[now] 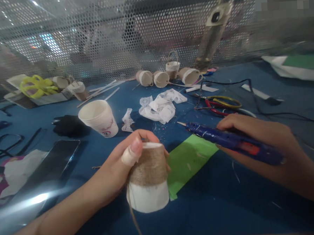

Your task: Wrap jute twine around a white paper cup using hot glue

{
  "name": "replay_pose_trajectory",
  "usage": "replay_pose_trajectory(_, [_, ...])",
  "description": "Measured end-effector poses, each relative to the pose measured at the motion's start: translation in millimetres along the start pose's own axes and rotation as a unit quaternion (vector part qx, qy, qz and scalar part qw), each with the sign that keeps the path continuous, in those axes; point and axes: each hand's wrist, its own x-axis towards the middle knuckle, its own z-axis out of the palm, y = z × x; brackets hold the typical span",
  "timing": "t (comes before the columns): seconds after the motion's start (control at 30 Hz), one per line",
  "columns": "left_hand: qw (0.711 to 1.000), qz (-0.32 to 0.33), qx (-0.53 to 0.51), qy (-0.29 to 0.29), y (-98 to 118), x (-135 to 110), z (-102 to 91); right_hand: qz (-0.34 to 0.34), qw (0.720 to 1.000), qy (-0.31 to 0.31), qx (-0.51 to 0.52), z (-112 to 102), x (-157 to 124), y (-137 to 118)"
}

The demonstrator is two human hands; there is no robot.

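Observation:
My left hand (117, 168) is closed round an upturned white paper cup (149, 191) whose upper half is wound with brown jute twine (149, 165); a loose end of twine hangs down below it. A bandage covers the thumb tip. My right hand (263, 145) grips a blue hot glue gun (226, 140), its nozzle pointing left above a green paper sheet (187, 161) on the blue table (230, 205). The nozzle is a short way right of the cup, not touching it.
A stack of white paper cups (99, 118), crumpled lace (160, 106), red-and-yellow pliers (219, 105), a black phone (51, 165) and yellow scissors (36, 85) lie around. Several finished twine-wrapped cups (168, 76) stand at the back by a perforated metal screen (115, 32). A black cable (253, 91) runs right.

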Motion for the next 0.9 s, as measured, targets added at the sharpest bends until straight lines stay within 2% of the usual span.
replay_pose_trajectory(0.03, [0.999,-0.022,-0.046,0.009,-3.3,1.7,0.5,0.001,1.000,0.000,0.003,0.3,-0.2,-0.7])
replay_pose_trajectory(0.13, [0.993,-0.058,-0.100,-0.001,-10.8,3.9,1.8,0.006,1.000,-0.003,0.007,1.3,-0.6,-2.0])
replay_pose_trajectory(0.47, [0.974,-0.097,-0.191,-0.073,-9.0,5.0,6.3,0.004,1.000,-0.006,0.016,1.3,0.3,-3.1])
replay_pose_trajectory(0.67, [0.967,-0.122,-0.209,-0.084,-7.9,1.5,11.2,0.002,1.000,-0.006,0.014,1.2,-0.4,-2.2])
replay_pose_trajectory(0.9, [0.974,-0.119,-0.188,-0.053,-7.3,0.7,8.7,0.006,1.000,-0.001,0.010,2.1,-0.3,-2.6])
